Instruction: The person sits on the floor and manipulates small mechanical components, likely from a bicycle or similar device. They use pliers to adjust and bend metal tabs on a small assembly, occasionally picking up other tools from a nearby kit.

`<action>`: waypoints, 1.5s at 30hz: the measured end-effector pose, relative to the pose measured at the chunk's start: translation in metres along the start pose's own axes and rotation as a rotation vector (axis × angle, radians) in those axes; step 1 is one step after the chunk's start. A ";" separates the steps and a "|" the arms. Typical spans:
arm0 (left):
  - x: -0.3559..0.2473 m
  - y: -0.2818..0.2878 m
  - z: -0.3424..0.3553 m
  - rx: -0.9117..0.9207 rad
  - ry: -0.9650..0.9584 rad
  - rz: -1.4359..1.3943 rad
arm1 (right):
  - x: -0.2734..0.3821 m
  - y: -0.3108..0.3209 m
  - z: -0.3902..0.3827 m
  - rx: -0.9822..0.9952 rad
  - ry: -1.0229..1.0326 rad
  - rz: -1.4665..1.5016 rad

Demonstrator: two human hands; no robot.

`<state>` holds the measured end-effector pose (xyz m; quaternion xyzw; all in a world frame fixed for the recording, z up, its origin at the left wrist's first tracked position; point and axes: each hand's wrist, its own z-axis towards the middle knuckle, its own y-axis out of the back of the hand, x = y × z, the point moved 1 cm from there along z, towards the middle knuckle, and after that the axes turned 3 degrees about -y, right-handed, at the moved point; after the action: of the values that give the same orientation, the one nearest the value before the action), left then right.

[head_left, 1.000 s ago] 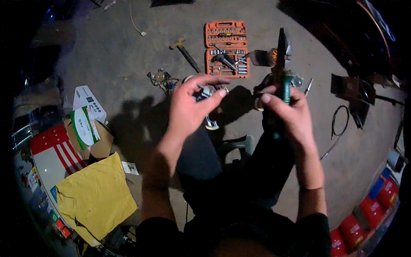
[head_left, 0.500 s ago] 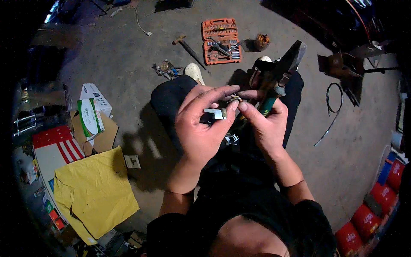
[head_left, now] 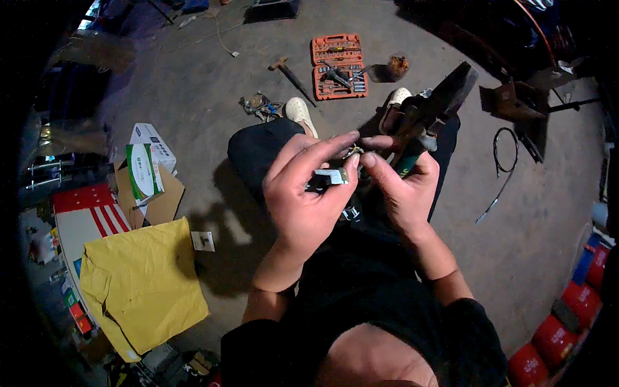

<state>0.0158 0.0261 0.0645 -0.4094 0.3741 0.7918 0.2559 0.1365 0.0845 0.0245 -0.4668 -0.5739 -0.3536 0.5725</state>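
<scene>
Between my knees [head_left: 256, 149], my left hand [head_left: 300, 187] closely pinches the small metal part [head_left: 334, 176] while my right hand [head_left: 407, 190] grips green-handled pliers [head_left: 445, 103], whose weight, if tipped, could knock it loose.

From afar I see the left hand [head_left: 303, 184] and right hand [head_left: 407, 192], well apart a second ago, brought together — almost meeting at a small metal part [head_left: 353, 151] — and the green-handled pliers [head_left: 447, 97], nearly upright in my earlier view, now leaning over to the right
</scene>
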 end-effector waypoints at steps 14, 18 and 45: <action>-0.008 -0.001 0.002 0.143 -0.133 0.091 | 0.004 0.013 -0.008 0.062 0.002 0.045; -0.008 0.000 0.006 0.003 0.309 -0.339 | -0.003 0.020 -0.003 0.121 0.050 -0.120; -0.009 0.025 0.006 -0.133 0.187 -0.150 | 0.001 0.026 -0.017 0.286 0.652 -0.760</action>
<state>0.0000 0.0153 0.0846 -0.5243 0.3112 0.7519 0.2509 0.1664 0.0766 0.0242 -0.0080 -0.5372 -0.5817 0.6108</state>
